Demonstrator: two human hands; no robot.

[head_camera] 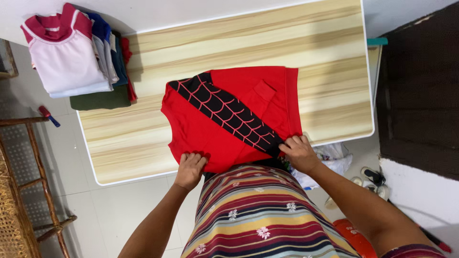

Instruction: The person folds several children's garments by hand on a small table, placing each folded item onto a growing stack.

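Red cloth shirt [229, 119]: a bright red garment crossed by a broad black band with a thin red web pattern, running from its upper left to its lower right.
Shape: laid flat and partly folded — a small red sleeve or flap lies turned in on the upper right part.
Place: on the pale wood-grain table with a white rim [143, 143], toward the near edge, with its lower hem hanging just past that edge.
Left hand [190, 168]: grip closed on the shirt's near hem at the lower left, fingers curled over the red cloth.
Right hand [299, 152]: grip pinched on the lower right corner, where the black band ends — fingertips pressed on the cloth.
Between the hands: the hem is stretched fairly straight.
Stack of folded clothes [79, 57]: at the table's far left corner, well apart from the shirt; a pink-and-white top with a dark red collar lies uppermost, with blue, grey, red and dark green pieces beside and under it.
Wearer: a striped garment with small white flowers [258, 215] fills the lower middle of the view.
Floor: pale tiles [105, 205], a wooden cane chair [24, 191] at left.
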